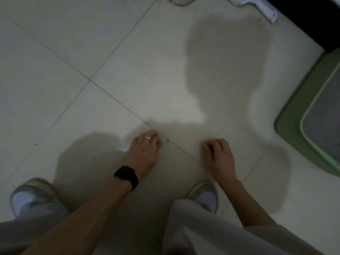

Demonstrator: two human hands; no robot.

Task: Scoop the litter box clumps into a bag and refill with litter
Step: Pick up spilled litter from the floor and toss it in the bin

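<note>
Both curled, empty hands, left hand (145, 150) and right hand (219, 155), litter box (294, 122) well right.

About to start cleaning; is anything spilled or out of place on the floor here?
Nothing major. A few dark specks dot the tile floor, one near the left hand. The green litter box sits flat at the right edge. Both hands look empty.

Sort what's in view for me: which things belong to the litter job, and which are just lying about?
For the job:
- green litter box at the right edge, grey litter inside
- white scoop at the top, probably; it's blurred and cut off
- left hand and right hand, fingers curled, holding nothing visible

Lying about:
- pink thing at the top edge, too cropped to identify
- specks on the tiled floor
</note>
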